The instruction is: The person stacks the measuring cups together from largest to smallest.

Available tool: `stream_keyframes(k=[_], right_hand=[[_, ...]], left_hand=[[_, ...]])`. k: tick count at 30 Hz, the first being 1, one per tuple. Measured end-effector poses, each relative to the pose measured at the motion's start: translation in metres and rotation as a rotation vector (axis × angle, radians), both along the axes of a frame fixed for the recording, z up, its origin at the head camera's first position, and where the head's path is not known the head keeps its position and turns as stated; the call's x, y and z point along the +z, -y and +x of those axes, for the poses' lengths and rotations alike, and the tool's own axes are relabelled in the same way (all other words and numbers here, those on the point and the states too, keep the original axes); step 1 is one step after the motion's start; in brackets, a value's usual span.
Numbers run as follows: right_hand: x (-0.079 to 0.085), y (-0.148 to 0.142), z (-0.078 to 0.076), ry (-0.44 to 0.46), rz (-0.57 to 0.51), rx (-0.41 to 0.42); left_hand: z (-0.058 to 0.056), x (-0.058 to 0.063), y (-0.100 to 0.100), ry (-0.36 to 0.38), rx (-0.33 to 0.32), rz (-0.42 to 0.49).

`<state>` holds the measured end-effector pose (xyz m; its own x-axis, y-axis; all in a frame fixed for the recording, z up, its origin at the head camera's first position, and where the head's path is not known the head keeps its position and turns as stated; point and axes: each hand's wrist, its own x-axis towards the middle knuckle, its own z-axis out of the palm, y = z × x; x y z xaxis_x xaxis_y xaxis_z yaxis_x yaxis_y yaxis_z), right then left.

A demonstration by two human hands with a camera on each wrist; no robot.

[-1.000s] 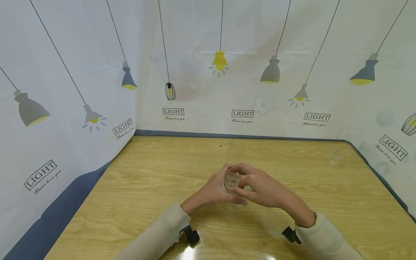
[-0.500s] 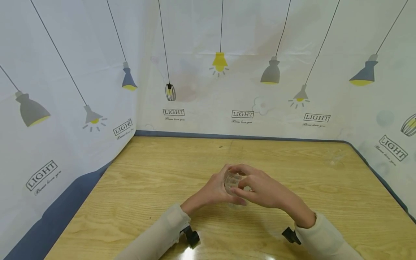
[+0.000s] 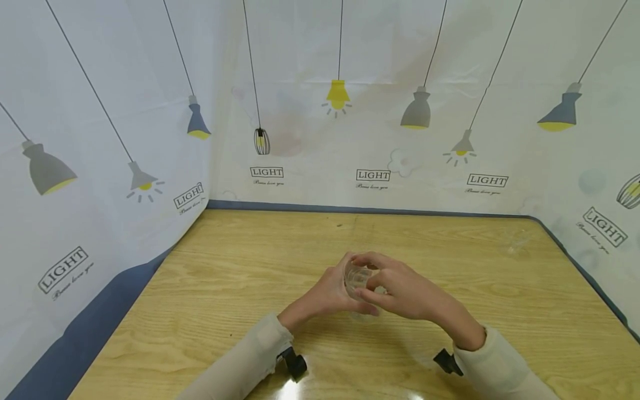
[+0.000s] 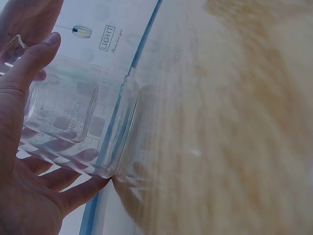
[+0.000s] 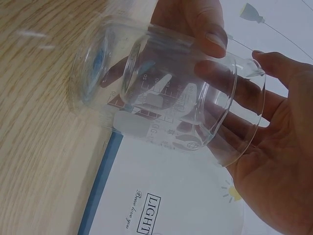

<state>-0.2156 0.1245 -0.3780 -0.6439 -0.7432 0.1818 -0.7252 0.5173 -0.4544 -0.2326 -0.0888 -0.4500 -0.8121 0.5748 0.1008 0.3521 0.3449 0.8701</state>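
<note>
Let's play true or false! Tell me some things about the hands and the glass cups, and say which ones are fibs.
1. A smaller beaker is inside a bigger beaker. True.
2. The right hand lies flat on the table. False: its fingers reach into the bigger beaker.
3. The left hand holds the bigger beaker from outside. True.
4. Both beakers are bright red. False: they are clear.
5. Another clear thing is near the table's far right corner. True.

Left hand (image 3: 327, 289) curls wide, thumb set opposite fingers; right hand (image 3: 405, 288) arches in from the other side, fingers bent, both forearms (image 3: 242, 358) angled inward!
</note>
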Motion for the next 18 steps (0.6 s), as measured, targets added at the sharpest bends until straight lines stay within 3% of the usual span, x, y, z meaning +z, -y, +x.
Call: stream_keyframes(k=[18], right_hand=[[0.0, 0.0008, 0.0001, -0.024, 0.011, -0.004]], left_hand=[[-0.0008, -0.0014, -0.0005, 0.001, -0.006, 0.014]])
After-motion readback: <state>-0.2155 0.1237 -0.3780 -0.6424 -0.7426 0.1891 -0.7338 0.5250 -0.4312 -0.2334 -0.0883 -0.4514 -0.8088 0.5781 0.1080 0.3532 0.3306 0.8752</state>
